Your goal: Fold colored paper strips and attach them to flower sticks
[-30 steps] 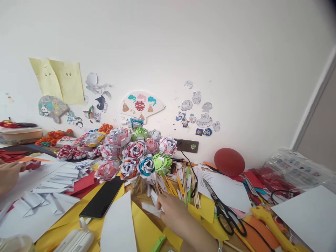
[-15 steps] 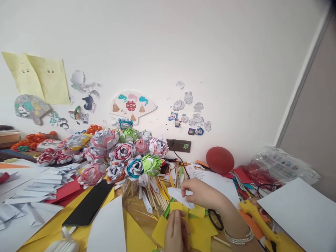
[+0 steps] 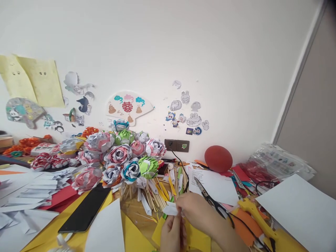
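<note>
A small folded white paper piece (image 3: 170, 209) is pinched at its right end, where the fingertips of both hands meet. My left hand (image 3: 172, 231) is closed below it with the thumb up. My right hand (image 3: 195, 211) comes in from the right, curled over, its fingertips touching the left thumb. Yellow paper sheets (image 3: 196, 236) lie beneath the hands; any yellow piece inside the left fingers is hidden. To the right of my right hand lie black scissors (image 3: 211, 198), blades pointing to the upper left.
Folded paper flowers (image 3: 120, 155) crowd the table behind, beside loose wooden sticks (image 3: 154, 196). A black phone (image 3: 85, 210) and folded white strips (image 3: 34, 196) lie left. A red balloon (image 3: 218, 158), a yellow glue gun (image 3: 256, 217) and a white sheet (image 3: 296, 206) are at right.
My right hand has lowered, bringing the white paper piece down to my left fingertips. The scissors, partly hidden behind the right arm before, now show. The view has shifted slightly right.
</note>
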{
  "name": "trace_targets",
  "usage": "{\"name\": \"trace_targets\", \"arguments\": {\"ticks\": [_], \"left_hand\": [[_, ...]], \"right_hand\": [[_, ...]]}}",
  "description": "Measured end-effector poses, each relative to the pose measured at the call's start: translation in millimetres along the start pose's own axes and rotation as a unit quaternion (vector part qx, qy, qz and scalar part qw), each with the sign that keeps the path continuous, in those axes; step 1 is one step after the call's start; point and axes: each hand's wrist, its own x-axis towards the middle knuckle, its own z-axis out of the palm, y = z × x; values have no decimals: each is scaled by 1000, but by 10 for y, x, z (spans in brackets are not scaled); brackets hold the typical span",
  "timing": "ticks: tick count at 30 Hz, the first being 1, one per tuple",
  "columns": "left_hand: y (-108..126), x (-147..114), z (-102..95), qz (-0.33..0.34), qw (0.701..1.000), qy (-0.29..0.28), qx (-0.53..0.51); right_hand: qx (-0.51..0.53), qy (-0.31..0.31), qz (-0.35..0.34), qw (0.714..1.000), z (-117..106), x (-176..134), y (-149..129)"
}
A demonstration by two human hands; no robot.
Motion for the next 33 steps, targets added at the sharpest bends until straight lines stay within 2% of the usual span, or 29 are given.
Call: {"name": "trace_targets", "arguments": {"ticks": [4, 9, 17, 23, 28, 33], "left_hand": [[47, -42, 65, -17, 999, -1, -31], [80, -49, 94, -51, 997, 1, -51], [21, 79, 56, -98, 994, -21, -50], [-35, 99, -10, -53, 994, -43, -84], [-138, 192, -127, -36, 990, -83, -104], [-112, 157, -135, -36, 989, -98, -100]], "right_hand": [[-54, 61, -19, 996, 197, -127, 25], [-16, 103, -43, 994, 166, -199, 24], [-10, 89, -65, 994, 140, -210, 71], [0, 70, -82, 994, 99, -246, 68], [14, 70, -44, 996, 25, -269, 51], [-7, 49, -35, 998, 26, -275, 30]]}}
